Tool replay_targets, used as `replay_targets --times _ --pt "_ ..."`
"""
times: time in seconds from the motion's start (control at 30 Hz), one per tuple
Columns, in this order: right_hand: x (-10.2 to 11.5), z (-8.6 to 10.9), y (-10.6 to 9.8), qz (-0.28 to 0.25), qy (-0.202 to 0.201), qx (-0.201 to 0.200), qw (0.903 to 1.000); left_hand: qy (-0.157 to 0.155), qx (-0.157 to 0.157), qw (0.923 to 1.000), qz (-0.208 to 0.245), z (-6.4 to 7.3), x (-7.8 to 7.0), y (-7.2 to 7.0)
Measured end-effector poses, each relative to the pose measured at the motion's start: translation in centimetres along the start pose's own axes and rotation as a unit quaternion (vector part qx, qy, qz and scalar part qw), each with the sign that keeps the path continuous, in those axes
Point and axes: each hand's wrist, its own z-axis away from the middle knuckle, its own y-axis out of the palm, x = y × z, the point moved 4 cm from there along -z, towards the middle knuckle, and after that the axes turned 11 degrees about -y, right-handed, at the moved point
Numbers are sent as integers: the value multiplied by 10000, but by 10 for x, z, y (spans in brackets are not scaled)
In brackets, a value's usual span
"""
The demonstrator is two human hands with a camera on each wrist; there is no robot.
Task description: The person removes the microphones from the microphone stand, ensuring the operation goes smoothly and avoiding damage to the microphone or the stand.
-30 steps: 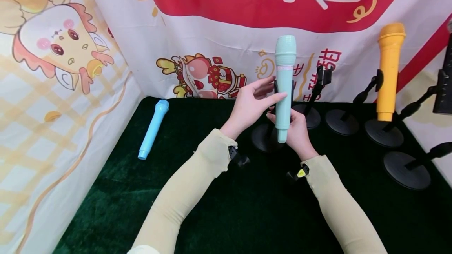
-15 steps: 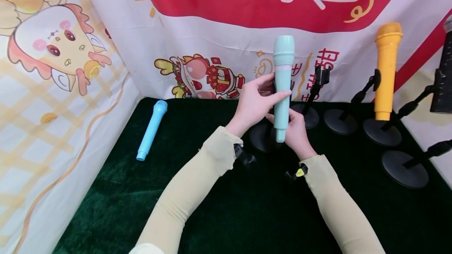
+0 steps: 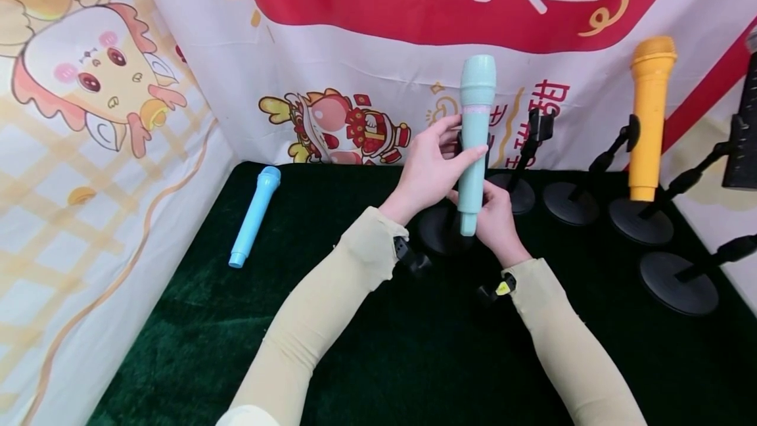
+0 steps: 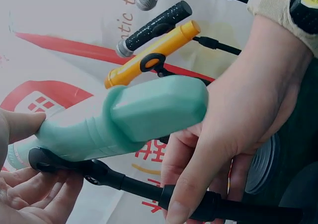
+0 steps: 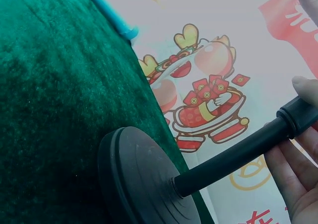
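A mint-green microphone (image 3: 478,97) stands nearly upright, head up, in front of a black desk stand. My left hand (image 3: 422,166) pinches it across its middle. The thumb lies on the front of the microphone, and in the left wrist view the fingers reach behind the black clip (image 4: 42,159) that sits against it. Lower down, my right hand (image 3: 497,219) grips the collar of the stand's pole (image 5: 233,162), partly hidden behind the microphone in the head view. The stand's round base (image 5: 144,169) rests on the dark green cloth.
A light-blue microphone (image 3: 254,219) lies on the cloth at left. At right, a yellow microphone (image 3: 650,117) and a black microphone (image 3: 742,130) are mounted on stands. Other stands, including one with a bare clip (image 3: 541,127), stand near the printed backdrop (image 3: 355,51).
My left hand has shifted slightly right and up along the microphone, which has risen a little. The right hand keeps its place on the pole.
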Motion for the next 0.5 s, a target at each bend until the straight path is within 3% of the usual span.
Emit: replay_targets --times 0.23,0.5 --pt "-1 0 -1 -30 190 35 9998 -49 -17 9998 188 -4 -1 1" --pt "-4 0 -1 -117 120 95 9998 90 95 9989 456 -8 -4 1"
